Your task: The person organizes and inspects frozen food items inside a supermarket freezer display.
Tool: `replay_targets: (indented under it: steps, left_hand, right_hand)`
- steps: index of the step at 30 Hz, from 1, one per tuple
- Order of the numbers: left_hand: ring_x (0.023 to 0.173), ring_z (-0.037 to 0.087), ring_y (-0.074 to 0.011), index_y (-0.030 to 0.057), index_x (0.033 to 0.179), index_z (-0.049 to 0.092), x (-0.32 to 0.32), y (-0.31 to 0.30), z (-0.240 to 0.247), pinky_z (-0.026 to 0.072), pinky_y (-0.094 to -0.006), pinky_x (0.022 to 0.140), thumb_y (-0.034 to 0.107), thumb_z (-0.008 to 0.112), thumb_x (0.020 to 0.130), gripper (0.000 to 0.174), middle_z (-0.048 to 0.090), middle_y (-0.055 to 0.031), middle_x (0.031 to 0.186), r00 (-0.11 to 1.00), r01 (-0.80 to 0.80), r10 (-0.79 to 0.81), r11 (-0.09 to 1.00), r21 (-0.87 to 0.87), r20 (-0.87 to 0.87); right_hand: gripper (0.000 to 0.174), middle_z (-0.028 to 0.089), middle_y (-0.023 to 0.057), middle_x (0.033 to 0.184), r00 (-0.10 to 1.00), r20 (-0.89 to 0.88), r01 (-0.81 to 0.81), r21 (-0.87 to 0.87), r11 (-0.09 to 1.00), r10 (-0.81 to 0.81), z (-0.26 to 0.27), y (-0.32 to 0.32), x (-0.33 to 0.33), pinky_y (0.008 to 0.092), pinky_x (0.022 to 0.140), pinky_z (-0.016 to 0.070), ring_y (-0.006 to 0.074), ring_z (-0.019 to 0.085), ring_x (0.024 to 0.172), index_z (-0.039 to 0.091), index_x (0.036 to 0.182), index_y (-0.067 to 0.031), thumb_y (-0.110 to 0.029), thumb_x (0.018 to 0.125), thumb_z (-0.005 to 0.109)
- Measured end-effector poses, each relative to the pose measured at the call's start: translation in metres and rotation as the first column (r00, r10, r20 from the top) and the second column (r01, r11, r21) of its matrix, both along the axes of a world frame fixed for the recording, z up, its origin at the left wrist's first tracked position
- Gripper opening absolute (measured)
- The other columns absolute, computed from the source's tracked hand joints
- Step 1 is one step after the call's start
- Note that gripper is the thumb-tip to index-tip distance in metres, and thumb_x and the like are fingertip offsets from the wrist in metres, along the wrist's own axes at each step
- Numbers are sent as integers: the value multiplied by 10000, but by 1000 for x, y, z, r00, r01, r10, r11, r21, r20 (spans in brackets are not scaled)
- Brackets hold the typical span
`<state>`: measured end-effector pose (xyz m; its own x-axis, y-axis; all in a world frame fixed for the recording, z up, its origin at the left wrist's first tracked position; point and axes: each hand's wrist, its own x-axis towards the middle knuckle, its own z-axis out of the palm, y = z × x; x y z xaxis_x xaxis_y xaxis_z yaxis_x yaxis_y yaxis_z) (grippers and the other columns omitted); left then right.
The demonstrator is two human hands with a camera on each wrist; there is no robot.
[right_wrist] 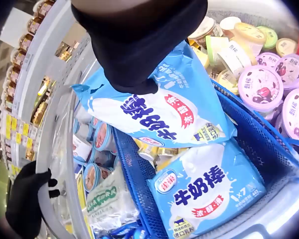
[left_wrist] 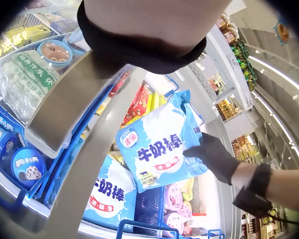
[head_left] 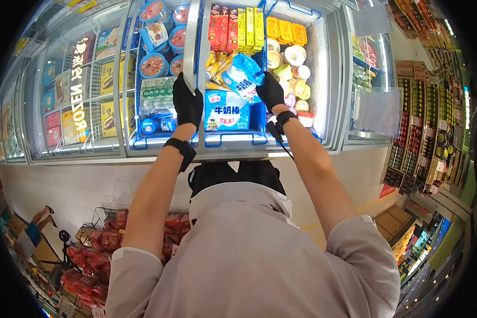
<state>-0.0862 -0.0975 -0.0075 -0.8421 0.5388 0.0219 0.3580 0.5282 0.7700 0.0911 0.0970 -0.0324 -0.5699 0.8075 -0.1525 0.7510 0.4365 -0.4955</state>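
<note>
My right hand [head_left: 271, 93], in a black glove, pinches the edge of a blue and white bag [head_left: 241, 78] held tilted above the freezer basket. In the right wrist view, the glove's thumb lies on the front of that bag [right_wrist: 162, 107]. A second blue and white bag [head_left: 226, 110] lies flat at the basket's near end, below the held one. My gloved left hand [head_left: 188, 102] is on the frame of the sliding glass lid, and in the right wrist view its fingers [right_wrist: 47, 181] curl round the lid's edge.
Red and yellow boxes [head_left: 238, 29] stand at the basket's far end. Round tubs [head_left: 295, 55] fill the section on the right, and blue-lidded tubs [head_left: 153, 65] the one on the left. Wire baskets with red packets [head_left: 98, 249] stand behind the person, and shelves [head_left: 416, 122] on the right.
</note>
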Motion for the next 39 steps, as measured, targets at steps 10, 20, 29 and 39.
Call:
replay_targets:
  steps: [10, 20, 29, 39]
  left_hand:
    - [1065, 551, -284, 23, 1334, 363, 94, 15, 17, 448, -355, 897, 175, 639, 846, 581, 532, -192, 1194, 930, 60, -109, 987, 147, 352]
    - [1047, 595, -249, -25, 1309, 385, 80, 24, 105, 493, -351, 919, 119, 572, 896, 476, 569, -164, 1179, 391, 321, -579, 814, 484, 715]
    - [1224, 460, -252, 18, 1432, 232, 149, 49, 159, 401, -398, 1013, 238, 515, 943, 607, 393, -144, 1386, 313, 177, -611, 789, 588, 727]
    - [992, 580, -164, -3, 1227, 495, 211, 108, 142, 455, -304, 866, 226, 632, 868, 447, 615, -89, 1115, 639, 342, -390, 916, 209, 663]
  right_hand:
    - [335, 647, 57, 963, 658, -511, 87, -678, 730, -553, 107, 10, 42, 268, 766, 466, 126, 592, 834, 595, 1084, 17, -170, 819, 676]
    - [393, 611, 50, 1085, 550, -427, -19, -866, 500, -718, 136, 3, 114, 273, 825, 467, 125, 587, 942, 530, 1202, -8, -262, 908, 589]
    - [396, 637, 40, 902, 757, -238, 194, -807, 558, -609, 150, 26, 200, 254, 732, 458, 99, 567, 778, 590, 1094, 13, -337, 910, 561]
    - [397, 664, 124, 1001, 855, -384, 22, -646, 763, -349, 168, 62, 257, 301, 814, 460, 163, 613, 889, 566, 1181, 7, -274, 902, 582]
